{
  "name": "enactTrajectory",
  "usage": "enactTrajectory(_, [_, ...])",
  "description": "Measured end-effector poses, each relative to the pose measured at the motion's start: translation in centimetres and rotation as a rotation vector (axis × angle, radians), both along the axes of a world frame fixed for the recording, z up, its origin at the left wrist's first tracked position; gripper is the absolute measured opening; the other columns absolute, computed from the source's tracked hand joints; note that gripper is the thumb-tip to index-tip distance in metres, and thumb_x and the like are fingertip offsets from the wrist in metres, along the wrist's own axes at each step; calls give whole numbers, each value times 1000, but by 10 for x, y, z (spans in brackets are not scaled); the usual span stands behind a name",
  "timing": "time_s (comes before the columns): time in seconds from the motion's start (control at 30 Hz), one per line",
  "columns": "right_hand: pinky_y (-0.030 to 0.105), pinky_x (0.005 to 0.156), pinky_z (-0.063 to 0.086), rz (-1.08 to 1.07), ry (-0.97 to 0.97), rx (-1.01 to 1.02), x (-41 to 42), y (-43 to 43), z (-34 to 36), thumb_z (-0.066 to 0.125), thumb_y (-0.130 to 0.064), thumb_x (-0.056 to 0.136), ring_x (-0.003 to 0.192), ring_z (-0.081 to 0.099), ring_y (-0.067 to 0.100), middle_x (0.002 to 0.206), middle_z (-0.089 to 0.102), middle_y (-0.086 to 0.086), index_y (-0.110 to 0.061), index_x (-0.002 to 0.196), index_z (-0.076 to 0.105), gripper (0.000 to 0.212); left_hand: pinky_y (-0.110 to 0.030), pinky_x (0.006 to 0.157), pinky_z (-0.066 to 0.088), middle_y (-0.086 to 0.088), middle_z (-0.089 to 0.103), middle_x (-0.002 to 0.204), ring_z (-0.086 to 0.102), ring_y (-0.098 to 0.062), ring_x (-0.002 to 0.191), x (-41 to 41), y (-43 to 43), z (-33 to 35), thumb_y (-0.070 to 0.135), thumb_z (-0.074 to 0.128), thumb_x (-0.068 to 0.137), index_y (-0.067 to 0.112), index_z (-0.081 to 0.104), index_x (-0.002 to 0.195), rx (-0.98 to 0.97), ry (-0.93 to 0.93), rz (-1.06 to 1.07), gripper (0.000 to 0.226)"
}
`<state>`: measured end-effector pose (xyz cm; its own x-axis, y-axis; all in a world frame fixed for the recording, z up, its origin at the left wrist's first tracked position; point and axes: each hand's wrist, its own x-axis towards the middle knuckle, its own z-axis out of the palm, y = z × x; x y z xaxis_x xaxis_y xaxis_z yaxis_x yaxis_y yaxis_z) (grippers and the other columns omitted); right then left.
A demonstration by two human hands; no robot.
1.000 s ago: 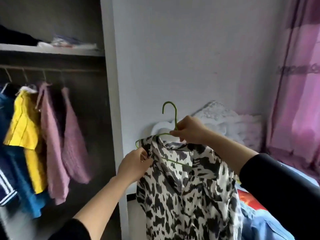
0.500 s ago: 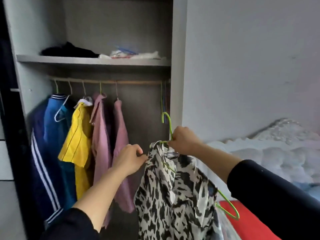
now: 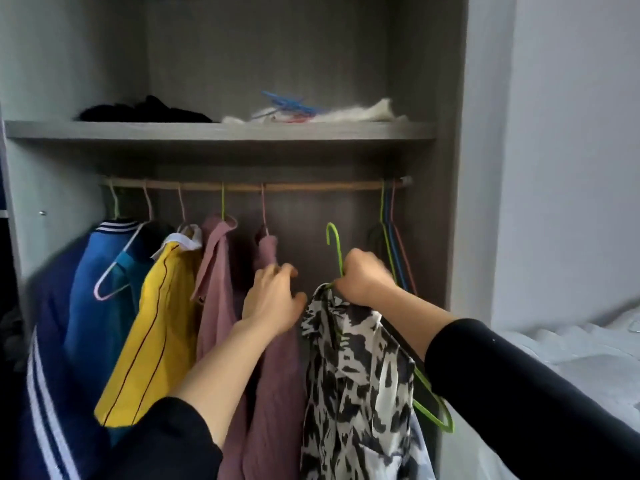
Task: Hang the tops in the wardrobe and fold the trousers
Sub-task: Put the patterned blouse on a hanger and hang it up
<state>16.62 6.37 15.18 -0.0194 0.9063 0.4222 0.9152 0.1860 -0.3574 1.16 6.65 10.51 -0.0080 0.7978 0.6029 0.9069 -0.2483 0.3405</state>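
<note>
My right hand (image 3: 363,277) grips the neck of a green hanger (image 3: 334,244) that carries a black-and-white patterned top (image 3: 356,386). The hanger's hook points up, below the wooden rail (image 3: 311,186) and apart from it. The top hangs bunched and tilted, with one green hanger arm sticking out low at the right. My left hand (image 3: 273,299) is beside the top, against a hanging pink top (image 3: 270,341), fingers loosely curled and holding nothing that I can see.
On the rail hang blue tops (image 3: 90,306), a yellow top (image 3: 156,334) and another pink top (image 3: 216,289) at the left, with empty hangers (image 3: 393,244) at the right end. The shelf (image 3: 221,130) above holds dark clothing and loose hangers. A white bed (image 3: 571,358) lies at the right.
The view has swung left from the wall to the open wardrobe. Both hands have carried the patterned top on its hanger up toward the rail. My left hand has let go of the top.
</note>
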Motion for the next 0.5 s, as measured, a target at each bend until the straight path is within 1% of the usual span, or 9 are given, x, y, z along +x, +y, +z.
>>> enactTrajectory(0.1, [33, 67, 44, -48, 24, 24, -12, 40, 14, 63, -25, 87, 87, 61, 32, 96, 64, 10, -10, 94, 60, 17, -39, 97, 41, -8, 45, 134, 35, -27, 127, -13, 44, 22, 29, 56, 89, 16, 47, 129, 51, 54, -34, 43])
enactTrajectory(0.17, [33, 71, 44, -86, 30, 68, -19, 65, 25, 62, -23, 87, 96, 61, 33, 102, 64, 12, -11, 93, 57, 15, -38, 98, 41, -7, 43, 136, 34, -27, 128, -22, 75, 37, 29, 56, 88, 16, 47, 130, 101, 96, -58, 45])
enactTrajectory(0.23, [33, 72, 44, -119, 49, 101, -26, 90, 38, 62, -22, 87, 100, 61, 34, 106, 64, 13, -13, 89, 52, 14, -38, 100, 39, -6, 40, 138, 32, -26, 129, -30, 106, 52, 29, 57, 86, 17, 45, 131, 150, 126, -72, 48])
enactTrajectory(0.3, [32, 70, 43, -147, 66, 128, -33, 114, 53, 62, -21, 87, 100, 61, 34, 105, 63, 13, -14, 88, 50, 14, -39, 104, 37, -6, 35, 143, 28, -25, 133, -38, 132, 66, 28, 58, 85, 19, 41, 135, 202, 133, -79, 53])
enactTrajectory(0.37, [32, 69, 43, -171, 85, 146, -39, 136, 67, 63, -21, 86, 97, 61, 33, 98, 61, 11, -12, 89, 52, 14, -41, 106, 35, -7, 32, 145, 25, -26, 134, -45, 155, 81, 29, 58, 84, 18, 37, 137, 250, 144, -76, 58])
enactTrajectory(0.43, [34, 69, 47, -181, 116, 160, -44, 153, 79, 64, -22, 87, 93, 61, 29, 92, 57, 7, -13, 93, 53, 15, -43, 106, 33, -11, 27, 146, 22, -29, 135, -51, 174, 93, 32, 59, 84, 17, 31, 140, 288, 176, -51, 65])
enactTrajectory(0.5, [37, 74, 53, -169, 128, 192, -50, 170, 88, 64, -22, 87, 92, 61, 27, 94, 60, 6, -11, 95, 56, 16, -46, 107, 29, -13, 17, 151, 15, -31, 139, -57, 190, 103, 34, 63, 82, 18, 24, 144, 321, 181, -39, 75])
